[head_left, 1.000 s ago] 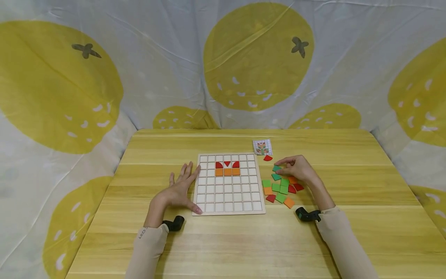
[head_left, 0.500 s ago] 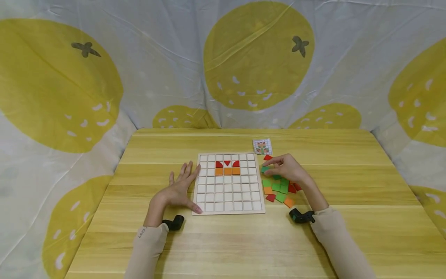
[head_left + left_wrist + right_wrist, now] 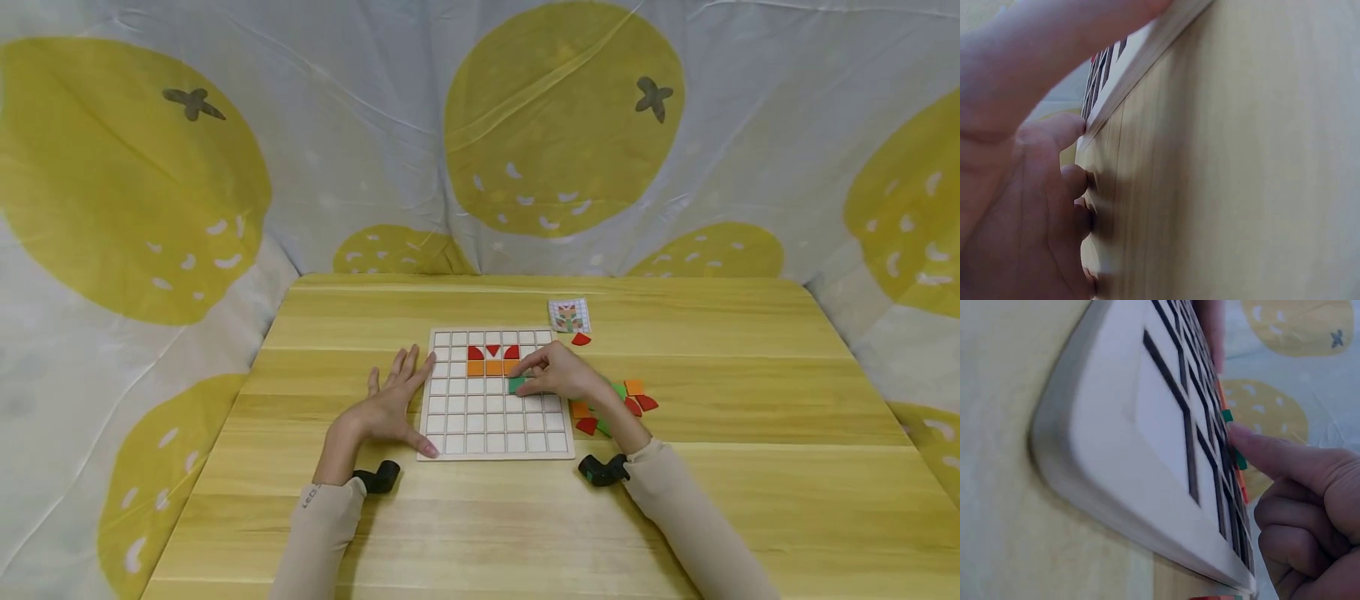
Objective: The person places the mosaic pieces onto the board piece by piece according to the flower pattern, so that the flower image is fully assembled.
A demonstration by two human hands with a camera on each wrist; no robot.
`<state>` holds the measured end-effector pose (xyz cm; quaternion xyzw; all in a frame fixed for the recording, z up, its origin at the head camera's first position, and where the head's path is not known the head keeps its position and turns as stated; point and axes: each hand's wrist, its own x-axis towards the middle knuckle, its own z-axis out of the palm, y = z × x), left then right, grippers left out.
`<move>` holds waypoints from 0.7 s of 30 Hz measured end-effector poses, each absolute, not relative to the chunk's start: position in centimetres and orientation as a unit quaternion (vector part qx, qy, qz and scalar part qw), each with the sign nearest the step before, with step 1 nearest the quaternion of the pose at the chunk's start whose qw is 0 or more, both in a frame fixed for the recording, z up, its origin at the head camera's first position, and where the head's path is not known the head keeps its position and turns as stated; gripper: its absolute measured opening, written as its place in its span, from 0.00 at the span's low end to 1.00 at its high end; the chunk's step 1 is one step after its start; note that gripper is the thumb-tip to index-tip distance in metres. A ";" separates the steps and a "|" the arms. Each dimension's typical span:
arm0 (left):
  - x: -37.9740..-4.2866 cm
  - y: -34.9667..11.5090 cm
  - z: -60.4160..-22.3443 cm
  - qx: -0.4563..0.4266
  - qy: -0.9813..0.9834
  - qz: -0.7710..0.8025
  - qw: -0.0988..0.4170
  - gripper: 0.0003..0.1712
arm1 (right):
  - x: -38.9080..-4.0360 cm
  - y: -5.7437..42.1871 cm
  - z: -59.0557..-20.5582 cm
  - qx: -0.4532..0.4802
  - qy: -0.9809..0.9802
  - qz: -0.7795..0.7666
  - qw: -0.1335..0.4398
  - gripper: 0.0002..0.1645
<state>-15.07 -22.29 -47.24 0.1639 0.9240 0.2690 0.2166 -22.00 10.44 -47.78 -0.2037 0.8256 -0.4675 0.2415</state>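
Reaching in over the counter (image 3: 465,533), two beige sleeves (image 3: 693,512) are coming in from the near side, the right one sitting closer to the board (image 3: 456,424) than half a second ago. The left hand (image 3: 381,414) is keeping its place, fingers spread, thumb touching the board's near-left corner and index fingertip touching its left edge. Right of the board, the right forearm is now covering much of the loose tiles (image 3: 647,403). I am seeing the right hand (image 3: 558,373) pinching a green tile (image 3: 517,385) between thumb and index finger; that tile is no longer hanging off the board's right side but sitting just below the rightmost of three orange tiles (image 3: 492,367). Whether it is lying flat in a cell, I cannot tell. Farther up, three red pieces (image 3: 476,354) are staying put. Beyond, a red wedge (image 3: 581,339) is showing fully again, near the pattern card (image 3: 569,316).
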 end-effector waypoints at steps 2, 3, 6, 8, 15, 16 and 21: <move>-15.1 -22.2 -47.2 0.163 0.924 0.270 0.219 0.87 | -22.0 10.2 -47.9 -0.201 0.825 -0.468 0.243 0.13; -15.1 -22.2 -47.2 0.162 0.924 0.270 0.219 0.87 | -22.0 10.2 -47.9 -0.202 0.825 -0.469 0.242 0.13; -15.1 -22.3 -47.2 0.161 0.924 0.268 0.219 0.87 | -22.0 10.1 -47.9 -0.206 0.826 -0.471 0.232 0.13; -15.1 -22.2 -47.2 0.161 0.925 0.265 0.219 0.87 | -22.0 10.2 -48.0 -0.206 0.826 -0.474 0.226 0.13; -15.0 -22.2 -47.0 0.160 0.924 0.269 0.220 0.87 | -22.0 10.0 -48.2 -0.186 0.826 -0.483 0.222 0.10; -15.0 -22.2 -47.0 0.160 0.923 0.270 0.220 0.87 | -21.9 10.0 -48.3 -0.185 0.825 -0.485 0.222 0.10; -15.0 -22.1 -47.0 0.161 0.923 0.272 0.220 0.87 | -21.9 9.8 -48.6 -0.186 0.820 -0.494 0.219 0.11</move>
